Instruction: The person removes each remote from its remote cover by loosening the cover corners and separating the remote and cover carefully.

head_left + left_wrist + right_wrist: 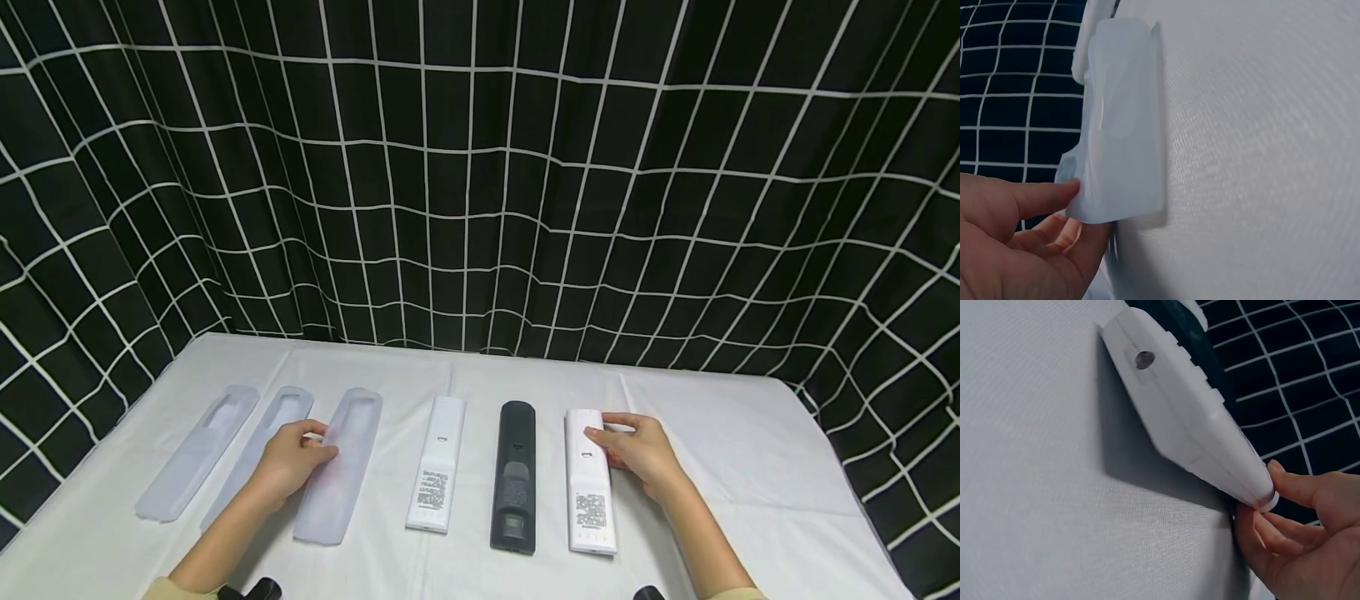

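Toward the left in the head view, my left hand [287, 460] pinches the edge of a translucent remote control cover [341, 479] between thumb and fingers. The left wrist view shows that cover [1125, 125] with the thumb on top and the fingers beneath its edge. On the right side, my right hand [639, 454] grips the far end of a white remote control [585, 479], which lies with its label side up. In the right wrist view this remote control [1179, 406] is tilted, its held end raised off the white cloth.
A black remote control [514, 475] and another white remote control [437, 467] lie between the hands. Two more translucent covers [198, 454] [258, 442] lie at the left. A white cloth [712, 433] covers the table, and a black curtain with white grid lines [480, 183] hangs behind.
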`<state>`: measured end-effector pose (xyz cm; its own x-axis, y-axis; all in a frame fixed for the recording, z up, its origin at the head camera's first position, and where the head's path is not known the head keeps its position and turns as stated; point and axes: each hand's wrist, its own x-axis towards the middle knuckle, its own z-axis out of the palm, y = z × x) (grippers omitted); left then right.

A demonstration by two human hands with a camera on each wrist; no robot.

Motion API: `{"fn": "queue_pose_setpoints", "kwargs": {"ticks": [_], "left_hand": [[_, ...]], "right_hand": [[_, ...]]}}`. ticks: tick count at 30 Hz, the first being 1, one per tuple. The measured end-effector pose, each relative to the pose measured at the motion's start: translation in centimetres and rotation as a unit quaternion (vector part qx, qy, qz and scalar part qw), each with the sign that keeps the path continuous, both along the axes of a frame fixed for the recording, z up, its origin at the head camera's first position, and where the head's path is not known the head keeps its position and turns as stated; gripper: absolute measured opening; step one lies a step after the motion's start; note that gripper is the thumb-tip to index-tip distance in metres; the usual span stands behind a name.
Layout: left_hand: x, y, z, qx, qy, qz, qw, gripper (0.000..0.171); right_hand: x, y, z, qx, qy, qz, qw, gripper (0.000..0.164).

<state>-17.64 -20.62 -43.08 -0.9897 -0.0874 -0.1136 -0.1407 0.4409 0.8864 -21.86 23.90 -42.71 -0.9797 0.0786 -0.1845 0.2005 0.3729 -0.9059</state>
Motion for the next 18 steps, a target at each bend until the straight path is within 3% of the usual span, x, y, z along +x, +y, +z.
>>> {"fn": "queue_pose_setpoints", "kwargs": {"ticks": [10, 18], "left_hand": [[0.02, -0.11, 0.53, -0.061, 0.030, 0.019, 0.9975, 0.038], [0.55, -0.34, 0.76, -0.040, 0.024, 0.023, 0.9987, 0.034]], "right_hand": [[0.19, 0.05, -0.30, 0.042, 0.010, -0.002, 0.999, 0.059], [0.47, 0.10, -0.34, 0.059, 0.021, -0.006, 0.998, 0.055]]}}
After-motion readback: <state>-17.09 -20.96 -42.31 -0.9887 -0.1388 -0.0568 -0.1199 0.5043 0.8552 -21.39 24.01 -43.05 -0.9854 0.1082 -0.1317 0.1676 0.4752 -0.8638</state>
